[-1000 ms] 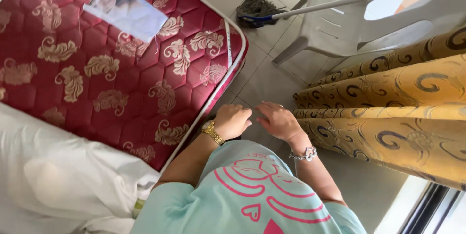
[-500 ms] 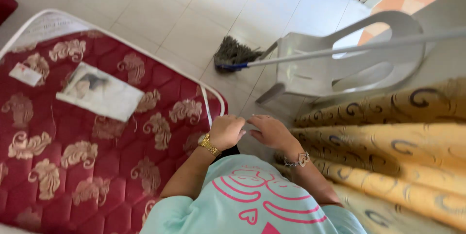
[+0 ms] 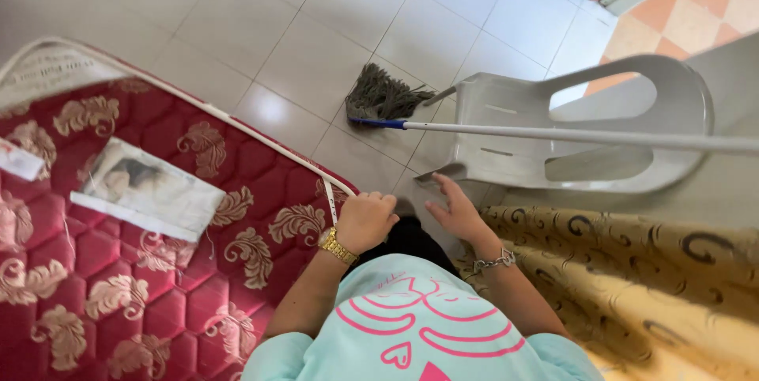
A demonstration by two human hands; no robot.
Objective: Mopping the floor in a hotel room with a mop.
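Red quilted fabric with gold flourishes covers the mattress (image 3: pixel 142 270), whose corner sits just beside the left hand (image 3: pixel 365 221). That hand is curled into a loose fist at the mattress edge, near the white piping; whether its fingers actually pinch anything I cannot tell. The right hand (image 3: pixel 457 211) is spread open, fingers apart, holding nothing, hovering near the golden patterned curtain (image 3: pixel 632 286) and close to a leg of the grey plastic chair (image 3: pixel 585 128). A mop (image 3: pixel 387 100) rests with its long handle across the chair seat and its head on the tiled floor (image 3: pixel 237 25). A knock to the chair could, I judge, send the handle sliding down. The glossy tiles may also offer poor footing.
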